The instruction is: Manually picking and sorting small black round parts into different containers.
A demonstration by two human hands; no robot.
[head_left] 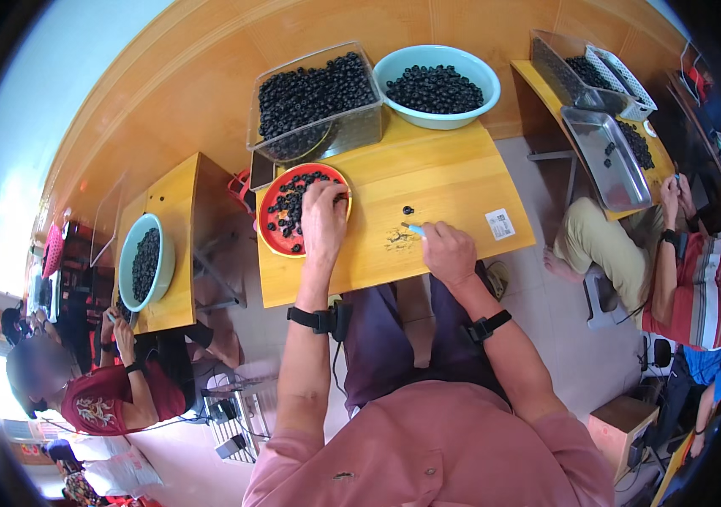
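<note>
My left hand reaches over the red plate, its fingers bent down among small dark round pieces. The fingertips are pressed together at the plate's right side, and I cannot make out what they pinch. My right hand is closed around a thin tool with a light blue handle, pointing left just above the yellow table. Its working tip is too small to tell. One dark round piece with a pale centre lies on the table beyond the tool. Dark crumbs are scattered beside the tip.
Behind the plate stand a clear bin and a light blue basin, both full of dark pieces. A white label sits at the table's right. People work at side tables, with another basin left and a metal tray right.
</note>
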